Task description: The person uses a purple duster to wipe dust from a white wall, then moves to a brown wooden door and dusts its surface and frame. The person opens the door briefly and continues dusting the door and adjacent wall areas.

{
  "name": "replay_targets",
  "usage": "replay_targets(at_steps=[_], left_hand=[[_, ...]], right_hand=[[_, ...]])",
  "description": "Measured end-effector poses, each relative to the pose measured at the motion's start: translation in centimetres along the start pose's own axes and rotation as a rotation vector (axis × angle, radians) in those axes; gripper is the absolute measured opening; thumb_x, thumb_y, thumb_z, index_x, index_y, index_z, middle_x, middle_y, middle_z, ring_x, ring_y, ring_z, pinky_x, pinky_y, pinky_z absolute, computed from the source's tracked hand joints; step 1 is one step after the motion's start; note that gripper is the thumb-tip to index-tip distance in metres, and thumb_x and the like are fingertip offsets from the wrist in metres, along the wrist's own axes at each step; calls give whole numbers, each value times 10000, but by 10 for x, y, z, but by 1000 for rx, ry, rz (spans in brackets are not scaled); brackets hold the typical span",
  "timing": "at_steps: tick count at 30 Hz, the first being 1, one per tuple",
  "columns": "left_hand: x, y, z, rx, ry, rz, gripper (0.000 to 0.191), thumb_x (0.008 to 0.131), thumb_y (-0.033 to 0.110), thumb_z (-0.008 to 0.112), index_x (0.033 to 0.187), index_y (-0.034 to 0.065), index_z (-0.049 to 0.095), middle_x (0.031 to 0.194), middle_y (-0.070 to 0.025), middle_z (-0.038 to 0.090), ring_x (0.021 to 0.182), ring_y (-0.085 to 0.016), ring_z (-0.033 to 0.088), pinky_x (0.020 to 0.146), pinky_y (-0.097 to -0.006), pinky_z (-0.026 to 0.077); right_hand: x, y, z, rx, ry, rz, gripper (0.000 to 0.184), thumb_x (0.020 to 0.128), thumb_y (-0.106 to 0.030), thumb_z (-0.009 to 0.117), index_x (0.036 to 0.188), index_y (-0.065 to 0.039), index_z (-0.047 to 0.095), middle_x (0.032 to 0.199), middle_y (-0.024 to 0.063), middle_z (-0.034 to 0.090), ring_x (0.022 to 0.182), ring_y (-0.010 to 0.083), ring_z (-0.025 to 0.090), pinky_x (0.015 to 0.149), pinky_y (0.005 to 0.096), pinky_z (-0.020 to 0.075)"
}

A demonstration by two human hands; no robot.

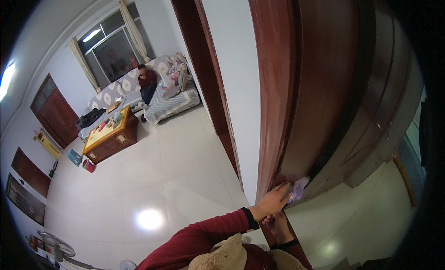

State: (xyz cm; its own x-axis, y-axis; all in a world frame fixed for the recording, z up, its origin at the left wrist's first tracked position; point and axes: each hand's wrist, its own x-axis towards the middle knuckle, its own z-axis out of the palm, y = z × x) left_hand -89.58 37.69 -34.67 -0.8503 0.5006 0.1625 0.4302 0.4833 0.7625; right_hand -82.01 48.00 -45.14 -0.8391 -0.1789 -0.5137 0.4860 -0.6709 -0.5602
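Observation:
My left hand (277, 199) reaches to the lower part of the brown door frame (278, 96), fingers stretched out beside a fluffy purple duster (299, 189). Whether those fingers also touch the duster is unclear, since the palm side is hidden. Just below, my right hand (281, 226) is curled round something purple, seemingly the duster's handle; the left hand hides part of it. The duster's head looks blurred and lies against the brown door (323, 85), close to the frame.
A narrow white wall (233, 61) separates this frame from another doorway (205, 71). Across the tiled floor (139, 186) stand a wooden coffee table (113, 144), a red bucket (88, 165), a blue stool (74, 157) and a sofa (174, 108) with a seated person (147, 82). A fan (57, 244) stands lower left.

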Motion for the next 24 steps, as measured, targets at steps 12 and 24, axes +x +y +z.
replay_targets(at_steps=[12, 24], left_hand=[[-4, -23, 20, 42, -19, -27, 582, 1039, 355, 508, 1464, -32, 421, 1409, -307, 513, 1267, -465, 524, 1076, -449, 439], [-6, -28, 27, -19, -27, -114, 596, 1038, 373, 510, 1471, -25, 419, 1342, -311, 555, 1205, -463, 561, 1031, -463, 461]], right_hand=[[-7, 4, -11, 3, -43, 160, 170, 987, -164, 570, 864, -47, 565, 705, 37, 529, 617, 181, 507, 633, 352, 472], [2, -27, -86, -789, 298, 200, 225, 984, -211, 621, 829, -51, 589, 703, 68, 572, 614, 195, 565, 564, 354, 483]])
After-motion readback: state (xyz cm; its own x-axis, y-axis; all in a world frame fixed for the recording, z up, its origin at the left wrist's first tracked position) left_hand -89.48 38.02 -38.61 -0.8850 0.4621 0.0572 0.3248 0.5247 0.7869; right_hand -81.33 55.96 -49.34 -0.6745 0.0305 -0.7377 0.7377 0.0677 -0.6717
